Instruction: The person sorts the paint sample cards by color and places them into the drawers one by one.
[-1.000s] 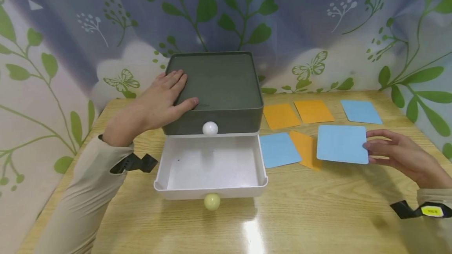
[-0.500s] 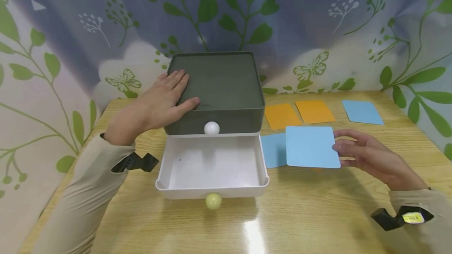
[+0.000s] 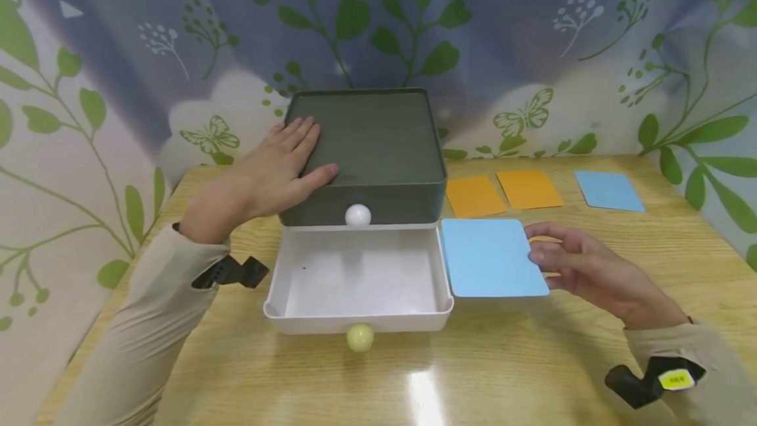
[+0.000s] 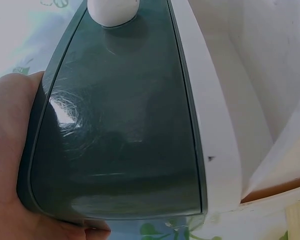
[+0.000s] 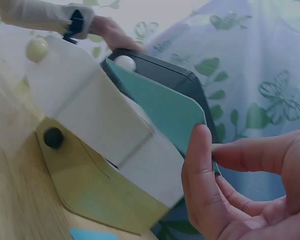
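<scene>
A drawer box with a dark green top tier [image 3: 378, 140] stands on the table, and its white drawer [image 3: 361, 281] is pulled out, with nothing large inside. My left hand [image 3: 269, 173] rests on the left side of the lid, fingers extended. Between thumb and fingers, my right hand [image 3: 591, 271] pinches a light blue square card [image 3: 493, 258] by its right edge. That card is held just right of the white drawer, overlapping its side wall in the head view. In the right wrist view the card [image 5: 162, 105] tilts up beside the drawer. Cards beneath it are hidden from the head camera.
Two orange cards [image 3: 529, 189] and another blue card [image 3: 609, 190] lie at the back right of the wooden table [image 3: 236, 373]. A yellowish lower tier [image 5: 100, 185] with a black knob [image 5: 53, 137] shows in the right wrist view. A patterned curtain [image 3: 378, 18] hangs behind.
My right hand has carried the blue card leftward and slightly nearer, up to the drawer's side, covering the cards that showed there. The left hand stays on the lid.
</scene>
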`<action>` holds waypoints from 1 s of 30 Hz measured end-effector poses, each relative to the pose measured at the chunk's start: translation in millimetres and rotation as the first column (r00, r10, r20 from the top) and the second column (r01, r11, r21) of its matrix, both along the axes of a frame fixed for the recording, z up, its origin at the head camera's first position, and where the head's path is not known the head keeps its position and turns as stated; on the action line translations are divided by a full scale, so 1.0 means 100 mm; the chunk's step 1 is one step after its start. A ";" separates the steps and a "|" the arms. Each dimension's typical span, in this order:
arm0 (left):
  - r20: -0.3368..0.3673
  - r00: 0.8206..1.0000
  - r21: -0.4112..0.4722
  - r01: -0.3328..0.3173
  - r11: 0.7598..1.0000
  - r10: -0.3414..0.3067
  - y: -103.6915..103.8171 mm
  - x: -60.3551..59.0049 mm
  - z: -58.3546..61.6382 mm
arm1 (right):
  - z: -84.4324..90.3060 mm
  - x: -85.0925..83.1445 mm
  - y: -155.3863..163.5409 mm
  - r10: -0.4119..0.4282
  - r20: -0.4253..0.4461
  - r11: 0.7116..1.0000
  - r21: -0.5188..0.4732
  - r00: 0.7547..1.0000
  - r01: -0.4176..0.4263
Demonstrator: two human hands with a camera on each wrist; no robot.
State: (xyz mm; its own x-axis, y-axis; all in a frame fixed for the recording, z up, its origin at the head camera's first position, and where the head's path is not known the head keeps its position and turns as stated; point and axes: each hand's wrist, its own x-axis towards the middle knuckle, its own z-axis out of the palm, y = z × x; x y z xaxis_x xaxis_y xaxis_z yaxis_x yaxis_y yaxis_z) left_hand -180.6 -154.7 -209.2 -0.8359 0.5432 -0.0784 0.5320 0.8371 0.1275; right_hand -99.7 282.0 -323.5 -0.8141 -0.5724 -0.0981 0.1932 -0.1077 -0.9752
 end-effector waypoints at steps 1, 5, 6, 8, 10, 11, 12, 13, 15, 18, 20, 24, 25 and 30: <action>0.000 1.000 0.000 -0.001 1.000 0.001 0.00 0.00 0.00 | 0.01 0.01 -0.04 0.006 0.001 1.000 -0.004 1.000 -0.006; 0.002 1.000 -0.007 -0.006 1.000 0.006 0.01 0.01 0.01 | 0.04 0.03 -0.19 0.024 -0.002 1.000 -0.003 1.000 -0.024; 0.003 1.000 -0.008 -0.007 1.000 0.007 0.01 0.01 0.01 | 0.05 0.03 -0.23 0.029 -0.002 1.000 -0.010 1.000 -0.029; 0.004 1.000 -0.010 -0.007 1.000 0.007 0.01 0.01 0.01 | 0.08 0.04 -0.32 0.036 -0.002 0.999 -0.009 0.999 -0.036; 0.005 1.000 -0.009 -0.007 1.000 0.007 0.01 0.01 0.01 | 0.11 0.04 -0.41 0.040 0.000 0.999 -0.003 0.999 -0.040; 0.006 1.000 -0.007 -0.006 1.000 0.006 0.01 0.01 0.01 | 0.13 0.05 -0.45 0.042 -0.003 0.999 -0.002 0.999 -0.042; 0.006 1.000 -0.006 -0.004 1.000 0.004 0.01 0.02 0.01 | 0.15 0.05 -0.49 0.039 -0.007 0.999 0.001 0.999 -0.039; 0.006 1.000 -0.005 -0.005 1.000 0.005 0.01 0.02 0.01 | 0.17 0.05 -0.54 0.040 -0.011 0.999 0.000 0.999 -0.040; 0.006 1.000 -0.003 -0.005 1.000 0.005 0.01 0.02 0.02 | 0.20 0.04 -0.63 0.055 -0.023 0.998 -0.014 0.998 -0.056; 0.003 1.000 0.002 -0.007 1.000 0.007 0.00 0.01 0.01 | 0.24 0.02 -0.75 0.074 -0.041 0.997 -0.023 0.996 -0.075; -0.001 1.000 0.004 -0.003 1.000 0.003 0.00 0.00 0.01 | 0.25 0.00 -0.81 0.084 -0.052 0.996 -0.013 0.995 -0.084; 0.000 1.000 0.004 0.003 1.000 -0.003 0.01 -0.01 0.00 | 0.25 -0.02 -0.81 0.045 -0.063 0.998 0.044 0.997 -0.043; 0.002 1.000 0.004 0.004 1.000 -0.004 0.01 -0.01 0.00 | 0.24 -0.03 -0.79 0.030 -0.073 0.998 0.060 0.997 -0.026; 0.001 1.000 0.005 0.000 1.000 0.000 0.00 -0.01 0.00 | 0.17 -0.08 -0.65 -0.092 -0.144 0.973 0.196 0.985 0.119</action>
State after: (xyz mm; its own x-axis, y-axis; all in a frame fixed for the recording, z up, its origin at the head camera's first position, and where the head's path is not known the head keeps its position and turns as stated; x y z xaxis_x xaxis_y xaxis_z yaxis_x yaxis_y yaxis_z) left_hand -181.1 -155.2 -209.4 -0.8359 0.5435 -0.0771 0.5317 0.8365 0.1322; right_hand -107.8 216.8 -306.0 -0.8823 -0.4619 -0.0902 0.0583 0.0829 -0.9948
